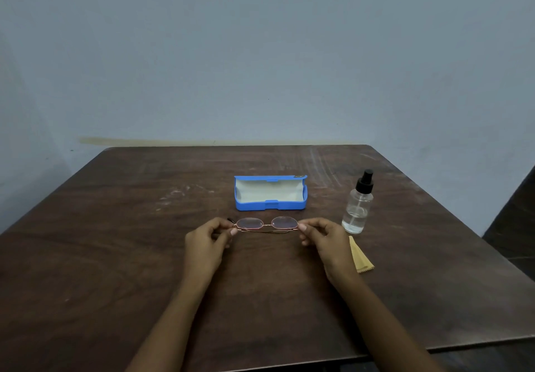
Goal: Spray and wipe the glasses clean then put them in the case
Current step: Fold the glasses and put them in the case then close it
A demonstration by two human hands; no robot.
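While I pinch the frame at both ends, this is how things lie:

Left hand (207, 241): my thumb and fingers are closed on the left end of the glasses (266, 225), at the hinge; a dark temple tip sticks out just past my fingers.
Right hand (325, 240): pinched the same way on the right end of the frame, with the other fingers curled loosely.
Glasses: thin rose-gold frame with oval lenses, held level between my two hands just above the table (115, 256), temples folded behind the lenses.
Case (270, 193): blue, lid open and standing up, pale lining showing; it sits just beyond the glasses, further from me than both hands, apart from them.
Spray bottle (359, 205): clear with a black pump top, upright, near and just beyond my right hand on its outer side.
Cloth (360, 257): yellow, folded, lying flat just beside my right wrist on the outer side, partly hidden by it.
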